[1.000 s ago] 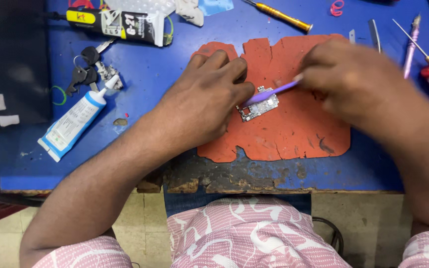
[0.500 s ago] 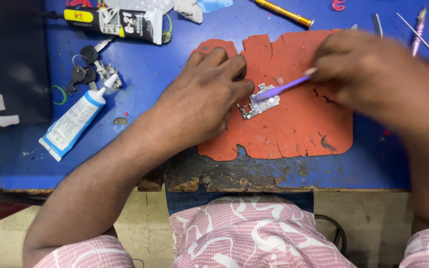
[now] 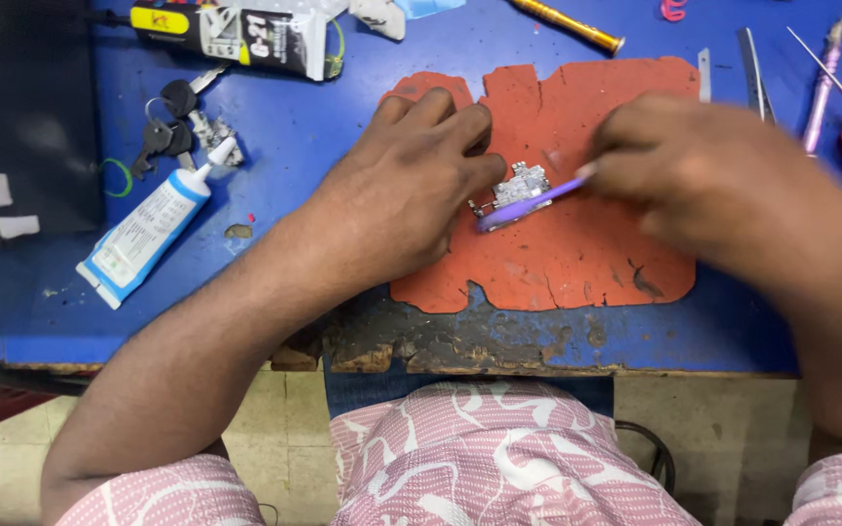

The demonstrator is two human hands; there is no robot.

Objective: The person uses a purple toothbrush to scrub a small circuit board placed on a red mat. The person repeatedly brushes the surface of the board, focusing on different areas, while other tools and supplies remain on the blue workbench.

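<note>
Blue bench w/ worn front edge; orange mat [image 3: 577,263] protects it. Our left hand [image 3: 406,190] pins small circuit board [image 3: 521,181] at mat centre, fingers pressed down to steady it. Right hand [image 3: 704,175], at 3 o'clock, grips purple brush [image 3: 528,205] across board.

Both hands meet palm-down; left hand [image 3: 411,185] fingers curled, right hand [image 3: 704,175] pinched shut, blurred.
</note>
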